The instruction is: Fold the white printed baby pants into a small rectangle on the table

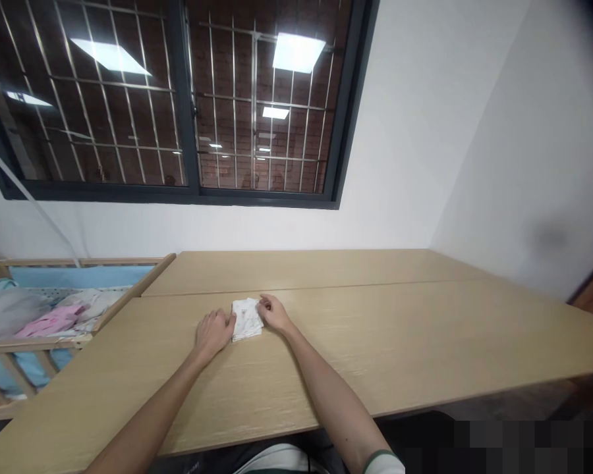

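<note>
A small folded white cloth lies on the light wooden table, near its middle. My left hand rests at the cloth's left edge with fingers curled down onto it. My right hand sits at the cloth's right edge, fingertips pinched on its upper corner. Both forearms reach in from the bottom of the view. How tightly either hand holds the cloth is hard to make out at this distance.
A wooden crib with blue lining stands at the left, holding pink and pale clothes. A barred dark window fills the wall behind. A white wall closes in on the right. The table's near edge runs along the bottom.
</note>
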`<act>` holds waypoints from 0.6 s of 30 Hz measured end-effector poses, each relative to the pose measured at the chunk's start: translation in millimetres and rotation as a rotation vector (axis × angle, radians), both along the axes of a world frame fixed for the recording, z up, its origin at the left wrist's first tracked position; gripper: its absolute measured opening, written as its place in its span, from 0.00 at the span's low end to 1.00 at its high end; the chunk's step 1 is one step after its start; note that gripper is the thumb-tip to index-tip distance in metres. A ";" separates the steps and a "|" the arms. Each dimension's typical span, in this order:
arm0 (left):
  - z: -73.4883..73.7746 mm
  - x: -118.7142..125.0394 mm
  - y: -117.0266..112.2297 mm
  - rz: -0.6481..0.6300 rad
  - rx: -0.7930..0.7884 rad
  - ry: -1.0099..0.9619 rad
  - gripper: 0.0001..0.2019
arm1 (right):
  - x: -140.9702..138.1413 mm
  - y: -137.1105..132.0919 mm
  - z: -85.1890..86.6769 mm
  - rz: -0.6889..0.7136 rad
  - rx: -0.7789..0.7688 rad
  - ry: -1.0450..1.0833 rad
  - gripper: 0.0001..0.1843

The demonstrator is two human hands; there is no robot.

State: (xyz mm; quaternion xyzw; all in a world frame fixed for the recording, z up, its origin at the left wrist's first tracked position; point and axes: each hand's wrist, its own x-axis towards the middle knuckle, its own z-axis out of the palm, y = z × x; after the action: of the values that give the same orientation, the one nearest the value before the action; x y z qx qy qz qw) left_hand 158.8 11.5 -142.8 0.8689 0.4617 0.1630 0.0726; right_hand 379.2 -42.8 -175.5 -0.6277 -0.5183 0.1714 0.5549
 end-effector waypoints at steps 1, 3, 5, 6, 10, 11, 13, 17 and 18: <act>-1.7 2.0 -1.0 -0.009 -0.006 0.013 0.23 | -0.4 0.8 -0.1 -0.005 -0.017 -0.034 0.27; -4.4 6.1 -2.7 -0.039 -0.018 0.033 0.23 | -0.8 1.3 1.3 -0.007 -0.056 -0.125 0.25; -5.7 8.8 -3.2 -0.079 -0.031 0.045 0.22 | -2.0 0.0 4.0 -0.005 -0.089 -0.228 0.22; -5.8 9.3 -3.1 -0.098 -0.039 0.047 0.21 | -3.3 -1.3 5.6 -0.006 -0.101 -0.273 0.20; -5.0 7.5 -3.2 -0.159 -0.072 0.027 0.18 | -10.6 -7.7 10.9 -0.044 -0.120 -0.371 0.19; -5.0 6.9 -3.9 -0.170 -0.078 0.014 0.17 | -12.2 -9.3 11.9 -0.047 -0.123 -0.383 0.19; -5.0 6.5 -5.5 -0.186 -0.090 -0.018 0.14 | -14.6 -12.3 13.8 -0.042 -0.125 -0.401 0.17; 1.8 5.6 -6.0 -0.216 -0.116 -0.092 0.09 | -21.1 -17.4 21.9 -0.049 -0.084 -0.379 0.16; 6.3 3.7 -5.1 -0.234 -0.123 -0.111 0.08 | -25.0 -18.8 25.6 -0.063 -0.072 -0.365 0.16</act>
State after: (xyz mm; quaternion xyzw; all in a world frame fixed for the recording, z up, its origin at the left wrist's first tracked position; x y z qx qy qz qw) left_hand 162.4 6.4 -136.5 0.9002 0.3618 0.1728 0.1696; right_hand 354.1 -61.6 -149.9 -0.6837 -0.5840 0.0559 0.4340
